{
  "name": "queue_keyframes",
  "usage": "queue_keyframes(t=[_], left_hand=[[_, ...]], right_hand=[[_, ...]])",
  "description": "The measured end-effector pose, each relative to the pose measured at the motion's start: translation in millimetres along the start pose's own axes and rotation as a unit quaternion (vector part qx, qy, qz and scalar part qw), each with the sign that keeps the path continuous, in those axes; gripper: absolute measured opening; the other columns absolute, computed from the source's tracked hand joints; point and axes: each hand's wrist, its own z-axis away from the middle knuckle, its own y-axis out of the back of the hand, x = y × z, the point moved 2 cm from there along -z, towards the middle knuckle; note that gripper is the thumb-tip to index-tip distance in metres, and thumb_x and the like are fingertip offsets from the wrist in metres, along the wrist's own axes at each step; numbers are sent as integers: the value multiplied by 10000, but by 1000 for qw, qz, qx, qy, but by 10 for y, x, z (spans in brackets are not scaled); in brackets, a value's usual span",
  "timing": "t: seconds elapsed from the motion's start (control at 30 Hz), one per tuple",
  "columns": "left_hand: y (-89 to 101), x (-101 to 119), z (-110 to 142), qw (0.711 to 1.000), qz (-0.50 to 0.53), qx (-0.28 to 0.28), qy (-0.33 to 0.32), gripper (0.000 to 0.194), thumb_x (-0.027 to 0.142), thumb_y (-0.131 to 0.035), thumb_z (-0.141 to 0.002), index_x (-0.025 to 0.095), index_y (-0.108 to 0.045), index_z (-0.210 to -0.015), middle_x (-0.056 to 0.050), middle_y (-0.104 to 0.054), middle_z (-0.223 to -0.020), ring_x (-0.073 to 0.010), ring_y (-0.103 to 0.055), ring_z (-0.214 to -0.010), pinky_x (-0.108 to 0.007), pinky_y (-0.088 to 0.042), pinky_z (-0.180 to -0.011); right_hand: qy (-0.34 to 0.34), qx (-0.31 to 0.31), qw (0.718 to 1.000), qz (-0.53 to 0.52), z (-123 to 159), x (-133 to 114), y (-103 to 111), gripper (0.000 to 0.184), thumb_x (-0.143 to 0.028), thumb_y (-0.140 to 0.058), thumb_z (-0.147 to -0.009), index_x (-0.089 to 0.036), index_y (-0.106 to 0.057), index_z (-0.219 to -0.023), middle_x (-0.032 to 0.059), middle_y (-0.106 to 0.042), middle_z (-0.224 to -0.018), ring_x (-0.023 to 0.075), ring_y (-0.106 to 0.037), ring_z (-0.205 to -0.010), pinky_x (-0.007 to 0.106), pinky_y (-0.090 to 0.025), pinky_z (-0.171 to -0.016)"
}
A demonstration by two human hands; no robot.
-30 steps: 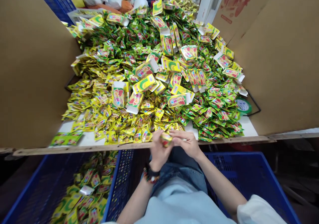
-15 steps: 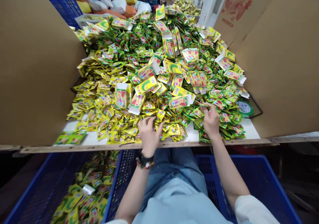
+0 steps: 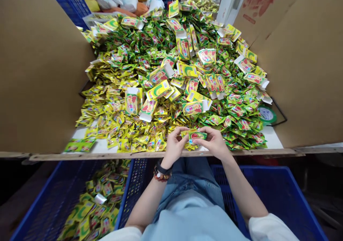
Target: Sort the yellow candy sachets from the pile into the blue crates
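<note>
Close together at the table's front edge, both my hands are closed on small candy packets. My left hand point(image 3: 174, 146) pinches a yellow packet point(image 3: 187, 132), partly behind the green one. In my right hand point(image 3: 214, 143) is a green packet point(image 3: 197, 135) with a red fruit print, overlapping the yellow one. Around them spreads a big heap of loose packets, yellow ones point(image 3: 115, 108) on the left and green ones point(image 3: 241, 126) on the right. Small printed boxes with open flaps, such as a yellow box point(image 3: 158, 90), lie on top of the heap.
Cardboard walls point(image 3: 34, 69) flank the table on both sides. A green tape roll point(image 3: 268, 115) lies at right. Below the wooden edge point(image 3: 107, 156), a blue crate point(image 3: 34, 205) at left holds filled packs; another blue crate point(image 3: 278, 198) stands at right. Stuffed sacks point(image 3: 128, 3) are piled behind.
My hands have come together from the heap towards the front middle. My left hand, open before, now grips a yellow packet; my right hand has moved left with a green packet.
</note>
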Motion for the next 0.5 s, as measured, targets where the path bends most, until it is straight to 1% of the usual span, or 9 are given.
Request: queue_keyframes(t=[0.07, 0.13, 0.23, 0.3, 0.33, 0.37, 0.4, 0.47, 0.5], left_hand=[[-62, 0, 54, 998, 55, 3, 10, 297, 407, -601, -867, 152, -706, -979, -81, -716, -942, -184, -665, -807, -271, -528, -692], [-88, -4, 90, 997, 79, 13, 15, 341, 443, -560, -897, 158, -726, -985, -85, -727, -944, -203, -668, -879, -300, -535, -762], [-92, -17, 125, 995, 88, 21, 28, 339, 459, -645, -846, 172, -733, -1003, -62, -727, -900, -180, -654, -815, -285, -526, -733], [-93, -31, 141, 995, 87, 24, 32, 325, 428, -726, -784, 176, -733, -989, -43, -721, -858, -152, -630, -741, -259, -509, -686], [-97, -40, 146, 996, 86, 25, 29, 310, 415, -741, -773, 176, -733, -971, -39, -720, -849, -144, -623, -725, -252, -502, -675], [-106, -49, 146, 996, 87, 24, 21, 291, 410, -735, -780, 175, -732, -952, -40, -720, -850, -142, -624, -724, -251, -501, -676], [-121, -58, 137, 996, 88, 20, 11, 277, 409, -724, -792, 172, -727, -937, -43, -720, -849, -143, -627, -728, -253, -502, -678], [-165, -69, 74, 997, 75, 8, -16, 270, 409, -699, -815, 169, -708, -939, -42, -710, -821, -146, -630, -717, -253, -504, -661], [-194, -67, 11, 998, 56, 1, -33, 270, 403, -679, -833, 170, -695, -968, -36, -700, -795, -145, -626, -698, -253, -503, -648]], right_hand=[[-4, 16, 1000, 13, -9, 30, -50, 305, -419, -833, -618, -193, -670, -743, 10, -646, -803, 124, -596, -628, 218, -490, -509], [-23, 18, 999, 29, -14, 68, -64, 306, -409, -831, -617, -191, -654, -738, -1, -621, -798, 89, -536, -535, 197, -417, -420], [-71, 11, 997, 23, -9, 123, -49, 344, -387, -817, -630, -207, -646, -869, -27, -616, -790, 53, -457, -418, 187, -336, -339], [-85, 21, 996, 19, -1, 144, -25, 479, -361, -832, -606, -225, -637, -1023, -20, -642, -874, 37, -437, -398, 179, -310, -322], [-88, 17, 996, 17, 4, 150, -13, 533, -354, -834, -605, -230, -635, -1084, -9, -656, -914, 32, -430, -400, 177, -315, -327], [-93, 1, 996, 10, 11, 156, -4, 543, -355, -828, -620, -226, -644, -1114, 1, -670, -928, 33, -432, -410, 179, -334, -341], [-98, -22, 995, 0, 21, 163, 6, 500, -366, -812, -650, -213, -669, -1103, 9, -686, -908, 43, -448, -428, 185, -368, -369], [-101, -53, 993, -24, 50, 181, 45, 346, -398, -769, -712, -181, -729, -980, 16, -705, -804, 82, -521, -497, 213, -453, -461], [-96, -46, 994, -33, 66, 195, 81, 296, -408, -756, -730, -172, -743, -908, 19, -708, -763, 109, -571, -553, 234, -491, -525]])
